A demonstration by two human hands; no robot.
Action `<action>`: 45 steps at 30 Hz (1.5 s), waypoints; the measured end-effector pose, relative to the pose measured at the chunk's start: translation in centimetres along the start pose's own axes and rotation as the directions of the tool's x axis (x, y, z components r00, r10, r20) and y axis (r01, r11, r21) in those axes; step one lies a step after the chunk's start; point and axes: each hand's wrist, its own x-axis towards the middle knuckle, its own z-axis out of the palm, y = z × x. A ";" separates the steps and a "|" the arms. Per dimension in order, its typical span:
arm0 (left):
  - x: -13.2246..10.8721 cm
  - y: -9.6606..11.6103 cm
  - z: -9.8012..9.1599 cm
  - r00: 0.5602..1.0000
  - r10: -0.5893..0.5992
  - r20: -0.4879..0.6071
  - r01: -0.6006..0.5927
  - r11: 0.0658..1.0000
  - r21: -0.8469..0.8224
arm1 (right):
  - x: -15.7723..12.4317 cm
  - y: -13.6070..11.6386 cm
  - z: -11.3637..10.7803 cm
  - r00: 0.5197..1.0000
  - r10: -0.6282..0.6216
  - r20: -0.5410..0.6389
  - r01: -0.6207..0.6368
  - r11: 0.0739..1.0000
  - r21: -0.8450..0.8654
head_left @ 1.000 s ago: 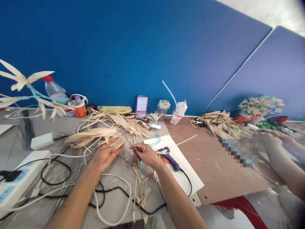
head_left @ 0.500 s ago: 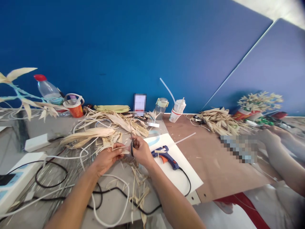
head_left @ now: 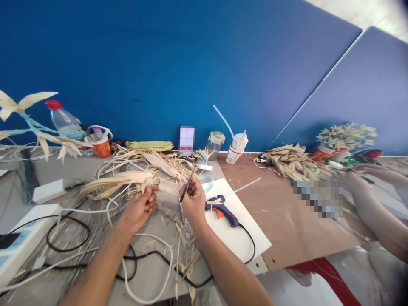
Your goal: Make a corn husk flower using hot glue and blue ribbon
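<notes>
My left hand point(head_left: 142, 208) is closed, its thumb and forefinger pinched at the edge of a pale strip of dried corn husk point(head_left: 169, 188). The strip spans the gap towards my right hand point(head_left: 194, 202), which is wrapped around a pair of dark-handled scissors point(head_left: 185, 192) with the slim blades pointing up and away. Under the hands lies a clear, shiny sheet or container that I cannot make out well. A heap of dried corn husks point(head_left: 117, 182) spreads behind and left of my hands, and thin husk scraps point(head_left: 183, 238) lie below them.
Right of my hands a blue glue gun point(head_left: 228, 212) rests on white paper point(head_left: 251, 242). Cables point(head_left: 165, 255) loop across the near table, beside a power strip point(head_left: 35, 225). Cups and bottles line the blue partition point(head_left: 159, 63). Another person's arm point(head_left: 366, 208) is at the far right.
My hands have moved apart. The right one has shifted right with the scissors, which now tilt to the right; the left one has drawn slightly left and its fingers are more curled.
</notes>
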 end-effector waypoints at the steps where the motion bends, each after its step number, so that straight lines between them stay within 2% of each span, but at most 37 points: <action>1: -0.1 0.0 0.1 1.000 0.021 0.002 -0.021 1.000 -0.004 | 0.0 -0.1 0.0 1.000 -0.001 -0.016 0.002 1.000 0.018; 8: -0.3 0.1 0.7 0.999 0.035 0.020 -0.036 0.999 0.018 | 0.5 0.0 -0.1 0.996 -0.056 -0.065 0.057 0.998 0.022; 11: -0.1 0.1 0.5 0.998 0.055 0.004 -0.056 0.998 0.021 | 1.1 0.6 -0.5 0.995 -0.052 -0.089 0.044 0.995 -0.086; 14: 0.0 0.2 0.2 0.997 0.071 -0.019 -0.071 0.997 0.017 | 1.7 1.0 -1.0 0.997 -0.032 -0.072 0.010 0.958 -0.288; 18: 0.1 0.3 -0.1 0.993 0.106 -0.043 -0.105 0.994 0.021 | 1.8 0.3 -1.8 0.999 -0.048 0.006 0.044 0.844 -0.534; 23: 0.4 0.1 -0.2 0.979 0.184 -0.084 -0.176 0.980 0.096 | 1.2 -1.7 -2.2 0.987 0.062 0.147 0.073 0.645 -0.761; 26: 0.5 -0.2 -0.1 0.967 0.235 -0.100 -0.212 0.958 0.195 | 1.2 -2.9 -2.0 0.977 0.118 0.179 0.099 0.492 -0.865; 29: 0.5 -0.4 0.0 0.964 0.245 -0.101 -0.214 0.945 0.249 | 2.2 -3.6 -1.5 0.974 0.131 0.187 0.123 0.388 -0.913; 32: 0.6 -0.4 -0.2 0.958 0.258 -0.127 -0.221 0.942 0.251 | 4.2 -3.6 -0.7 0.964 0.157 0.213 0.151 0.338 -0.929; 37: 0.8 -0.5 -0.6 0.949 0.286 -0.129 -0.252 0.940 0.229 | 7.0 -3.4 0.5 0.893 0.279 0.354 0.257 0.330 -0.908; 40: 0.8 -0.5 -0.7 0.952 0.276 -0.130 -0.241 0.942 0.235 | 7.4 -3.2 1.3 0.876 0.298 0.380 0.298 0.287 -0.911; 45: 0.8 -0.6 -0.8 0.954 0.270 -0.133 -0.231 0.940 0.250 | 7.3 -2.7 2.7 0.849 0.372 0.376 0.341 0.158 -0.927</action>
